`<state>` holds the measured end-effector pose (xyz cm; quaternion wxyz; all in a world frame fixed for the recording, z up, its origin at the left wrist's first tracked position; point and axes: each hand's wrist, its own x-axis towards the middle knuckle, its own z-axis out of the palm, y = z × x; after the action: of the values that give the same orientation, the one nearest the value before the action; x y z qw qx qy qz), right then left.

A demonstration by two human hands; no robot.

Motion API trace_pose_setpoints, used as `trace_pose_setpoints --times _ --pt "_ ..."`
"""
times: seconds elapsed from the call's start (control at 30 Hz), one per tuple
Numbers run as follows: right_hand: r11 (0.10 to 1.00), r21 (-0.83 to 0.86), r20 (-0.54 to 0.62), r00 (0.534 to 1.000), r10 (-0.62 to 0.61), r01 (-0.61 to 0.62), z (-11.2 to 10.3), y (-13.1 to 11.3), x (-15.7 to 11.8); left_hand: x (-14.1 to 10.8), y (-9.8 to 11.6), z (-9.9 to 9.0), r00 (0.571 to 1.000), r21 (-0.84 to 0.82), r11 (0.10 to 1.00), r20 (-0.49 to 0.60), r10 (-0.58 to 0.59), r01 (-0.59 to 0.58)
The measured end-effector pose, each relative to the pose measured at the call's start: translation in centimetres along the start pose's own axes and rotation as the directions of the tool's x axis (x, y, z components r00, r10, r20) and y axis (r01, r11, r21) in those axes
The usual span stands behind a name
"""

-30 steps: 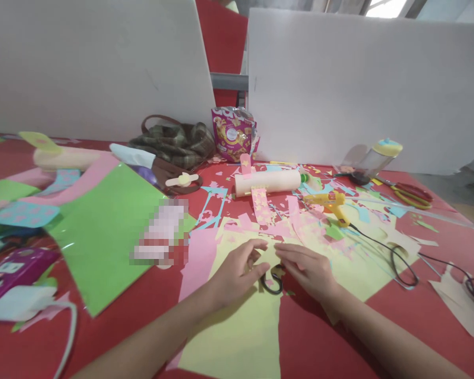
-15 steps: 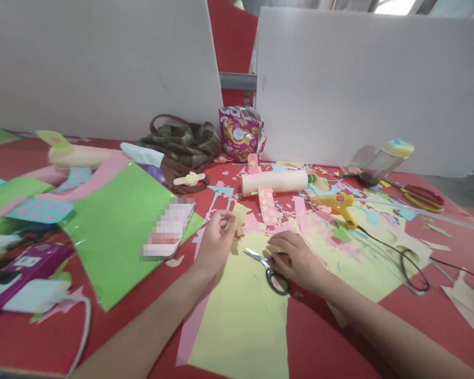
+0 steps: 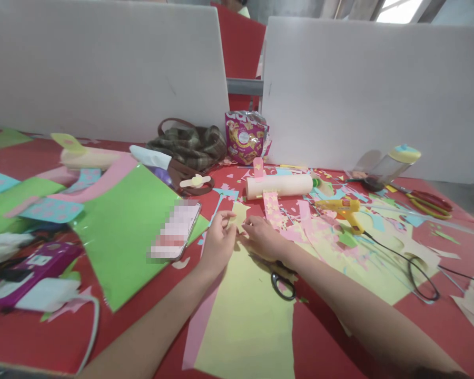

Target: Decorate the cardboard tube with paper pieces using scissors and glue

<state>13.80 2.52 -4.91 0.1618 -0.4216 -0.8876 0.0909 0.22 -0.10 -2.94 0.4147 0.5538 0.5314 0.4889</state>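
A small pale yellow paper cutout (image 3: 240,211) is pinched between the fingers of my left hand (image 3: 220,239). Close on its other side, my right hand (image 3: 265,238) has its fingertips drawn together at the lower edge of that cutout. Scissors (image 3: 283,287) with black handles lie on a long yellow paper sheet (image 3: 247,326), their blades mostly hidden under my right hand and wrist. A pink sheet (image 3: 197,329) shows beneath the yellow one on the left.
Left are a phone (image 3: 176,229), a green sheet (image 3: 118,237) and a purple power strip (image 3: 43,268). Beyond the hands lies a cream paper tube (image 3: 280,186) with pink strips. A yellow glue gun (image 3: 345,208), its cord, paper scraps and a clear bottle (image 3: 391,168) are at right.
My right hand has moved left and away from me, from beside the scissors to the yellow cutout. My left hand keeps its pinch. The view has shifted slightly.
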Motion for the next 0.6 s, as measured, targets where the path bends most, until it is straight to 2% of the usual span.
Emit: trace_pose_setpoints --times 0.17,0.33,0.47,0.6 --pt "1.0 0.012 0.011 1.0 -0.007 0.007 0.3 0.1 0.3 0.0 -0.2 0.0 1.0 0.015 1.0 0.016 -0.002 0.001" --pt "0.996 0.08 -0.027 0.999 0.035 -0.033 -0.4 0.1 0.1 -0.2 0.4 0.0 1.0 0.034 0.999 0.008 -0.002 0.002" --pt "0.979 0.159 -0.097 0.985 0.141 -0.124 -2.1 1.1 -1.0 -0.2 0.8 0.1 0.999 0.017 0.999 0.038 -0.032 0.031" --pt "0.949 0.239 -0.191 0.948 0.254 -0.206 -3.8 1.7 -3.4 -0.4 0.6 0.4 0.994 0.053 0.998 0.102 -0.033 0.028"
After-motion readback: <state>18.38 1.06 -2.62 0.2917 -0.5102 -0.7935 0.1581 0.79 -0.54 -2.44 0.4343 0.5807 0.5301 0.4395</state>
